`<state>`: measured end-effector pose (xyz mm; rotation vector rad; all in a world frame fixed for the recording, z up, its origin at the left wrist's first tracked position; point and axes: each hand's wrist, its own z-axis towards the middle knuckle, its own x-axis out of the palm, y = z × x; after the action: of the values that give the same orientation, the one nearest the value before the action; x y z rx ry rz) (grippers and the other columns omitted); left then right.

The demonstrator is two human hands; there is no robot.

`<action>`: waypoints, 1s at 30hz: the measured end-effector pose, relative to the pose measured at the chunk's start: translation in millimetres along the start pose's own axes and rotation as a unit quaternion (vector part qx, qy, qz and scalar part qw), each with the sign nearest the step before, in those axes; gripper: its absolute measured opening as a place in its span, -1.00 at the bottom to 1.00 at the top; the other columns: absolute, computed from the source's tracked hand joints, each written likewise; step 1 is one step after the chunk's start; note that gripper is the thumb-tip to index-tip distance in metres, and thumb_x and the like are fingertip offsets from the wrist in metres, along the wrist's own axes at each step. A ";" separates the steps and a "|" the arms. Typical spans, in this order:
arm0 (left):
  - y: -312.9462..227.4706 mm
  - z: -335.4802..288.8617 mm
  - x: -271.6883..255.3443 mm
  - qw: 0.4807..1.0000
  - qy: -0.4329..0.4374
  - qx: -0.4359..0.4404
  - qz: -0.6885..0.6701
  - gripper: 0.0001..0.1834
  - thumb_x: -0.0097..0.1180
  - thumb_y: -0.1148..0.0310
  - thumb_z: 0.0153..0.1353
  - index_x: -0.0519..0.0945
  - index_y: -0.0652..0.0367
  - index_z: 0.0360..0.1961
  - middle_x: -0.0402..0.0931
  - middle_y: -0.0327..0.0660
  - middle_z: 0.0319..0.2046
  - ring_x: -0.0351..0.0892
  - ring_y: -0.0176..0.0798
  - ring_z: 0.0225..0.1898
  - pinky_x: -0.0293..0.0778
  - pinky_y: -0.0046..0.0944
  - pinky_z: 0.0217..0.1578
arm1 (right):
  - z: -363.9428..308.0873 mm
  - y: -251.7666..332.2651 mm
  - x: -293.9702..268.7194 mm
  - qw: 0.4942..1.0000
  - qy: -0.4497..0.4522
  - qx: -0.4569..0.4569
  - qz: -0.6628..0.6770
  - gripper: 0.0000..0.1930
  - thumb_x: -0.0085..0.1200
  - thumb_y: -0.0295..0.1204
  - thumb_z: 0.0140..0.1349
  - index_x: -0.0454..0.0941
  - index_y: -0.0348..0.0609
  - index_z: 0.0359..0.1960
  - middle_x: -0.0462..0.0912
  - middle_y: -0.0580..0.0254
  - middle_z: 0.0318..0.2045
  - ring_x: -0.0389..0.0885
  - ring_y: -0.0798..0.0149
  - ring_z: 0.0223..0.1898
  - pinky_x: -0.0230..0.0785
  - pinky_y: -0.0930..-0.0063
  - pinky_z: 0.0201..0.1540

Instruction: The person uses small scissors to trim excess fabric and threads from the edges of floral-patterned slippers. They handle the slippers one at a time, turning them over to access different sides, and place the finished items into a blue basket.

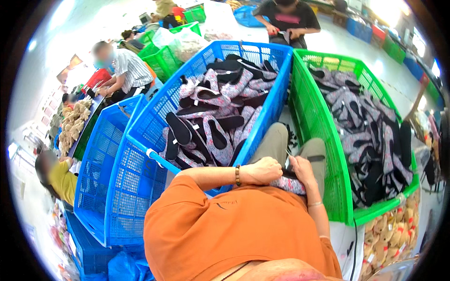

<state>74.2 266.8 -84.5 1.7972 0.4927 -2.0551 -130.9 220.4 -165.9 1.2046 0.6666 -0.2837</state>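
Over my lap, my left hand (265,170) is curled into a fist, with a beaded bracelet at the wrist. What its fingers hold, if anything, is hidden. Close to its right, my right hand (303,169) is closed on the edge of a grey-pink patterned slipper (288,185) with a dark opening. The slipper lies between my hands and my orange shirt, partly covered by them. A thin, pale, pointed thing shows between the hands, too small to name.
A blue crate (140,146) of patterned slippers (218,136) stands at front left, a green crate (328,154) of more slippers (370,126) at right. Another blue crate (101,164) adjoins on the left. Plush toys (393,234) lie lower right. Co-workers sit left and ahead.
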 end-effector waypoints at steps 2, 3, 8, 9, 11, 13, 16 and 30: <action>-4.9 6.6 7.9 0.995 0.070 -0.038 -0.061 -0.80 0.05 0.32 0.05 0.55 0.23 -0.59 0.55 -0.05 -0.55 0.61 -0.01 -0.44 0.50 -0.06 -0.44 | 1.0 -3.3 1.7 1.000 -0.014 0.005 -0.001 -0.62 -0.05 -0.21 0.29 0.46 -0.31 -0.51 0.49 -0.23 -0.54 0.47 -0.26 -0.41 0.27 0.02 -0.40; -14.1 13.5 -5.9 0.985 0.123 -0.085 -0.087 -0.64 0.10 0.14 0.10 0.57 0.30 -0.54 0.56 0.04 -0.53 0.60 0.06 -0.44 0.50 -0.02 -0.44 | 0.4 1.7 0.0 0.998 -0.054 -0.015 -0.021 -0.63 -0.05 -0.21 0.29 0.45 -0.29 -0.52 0.48 -0.24 -0.53 0.45 -0.27 -0.41 0.27 0.01 -0.40; 25.0 23.3 -5.9 0.946 0.089 -0.119 -0.289 -0.56 0.22 0.05 0.01 0.61 0.32 -0.43 0.58 0.05 -0.48 0.60 -0.05 -0.41 0.48 -0.13 -0.38 | -2.4 14.1 -41.9 0.976 -0.208 0.002 0.061 -0.71 -0.07 -0.25 0.32 0.48 -0.24 -0.42 0.44 -0.02 -0.62 0.44 0.12 -0.58 0.28 0.32 -0.49; 37.1 22.2 -6.4 0.929 0.060 -0.114 -0.348 -0.61 0.25 0.12 0.02 0.62 0.31 -0.40 0.60 -0.02 -0.47 0.61 -0.14 -0.42 0.48 -0.19 -0.39 | -5.1 16.5 -57.3 0.967 -0.232 -0.003 0.103 -0.70 -0.07 -0.24 0.32 0.52 -0.24 -0.37 0.47 0.14 -0.63 0.44 0.32 -0.58 0.29 0.42 -0.49; 50.8 17.9 -16.6 0.812 0.025 -0.249 -0.527 -0.75 0.26 0.30 0.05 0.62 0.29 -0.33 0.63 -0.18 -0.43 0.58 -0.35 -0.46 0.47 -0.33 -0.44 | -10.3 21.8 -83.0 0.952 -0.282 -0.014 0.117 -0.65 -0.14 -0.20 0.37 0.55 -0.25 -0.33 0.49 0.35 -0.60 0.40 0.50 -0.53 0.28 0.55 -0.45; 53.9 16.0 -32.3 0.658 -0.074 -0.300 -0.687 -0.81 0.26 0.40 0.08 0.61 0.29 -0.32 0.61 -0.29 -0.42 0.55 -0.49 -0.49 0.47 -0.46 -0.48 | -20.1 17.5 -88.5 0.938 -0.296 0.013 0.182 -0.67 -0.18 -0.23 0.40 0.54 -0.22 -0.32 0.45 0.47 -0.56 0.26 0.62 -0.56 0.08 0.69 -0.53; 55.4 25.3 -42.4 0.519 -0.178 -0.263 -0.793 -0.81 0.19 0.48 0.14 0.57 0.34 -0.23 0.63 -0.18 -0.38 0.63 -0.42 -0.43 0.56 -0.45 -0.41 | -16.7 18.7 -80.8 0.926 -0.272 0.042 0.260 -0.67 -0.15 -0.22 0.38 0.55 -0.21 -0.32 0.47 0.47 -0.56 0.23 0.66 -0.59 0.04 0.73 -0.57; 59.2 44.3 -34.4 0.468 -0.276 -0.236 -0.806 -0.87 0.13 0.41 0.21 0.57 0.27 -0.29 0.62 -0.19 -0.36 0.61 -0.43 -0.43 0.54 -0.43 -0.39 | 4.0 82.0 -41.5 0.951 -0.160 0.007 0.263 -0.76 0.20 -0.34 0.16 0.51 -0.30 -0.48 0.38 0.42 -0.67 0.24 0.58 -0.58 0.13 0.62 -0.55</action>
<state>69.0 195.1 -45.9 -0.3410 2.8229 -2.4558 -117.7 239.8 -77.0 1.2677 0.0482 -0.0302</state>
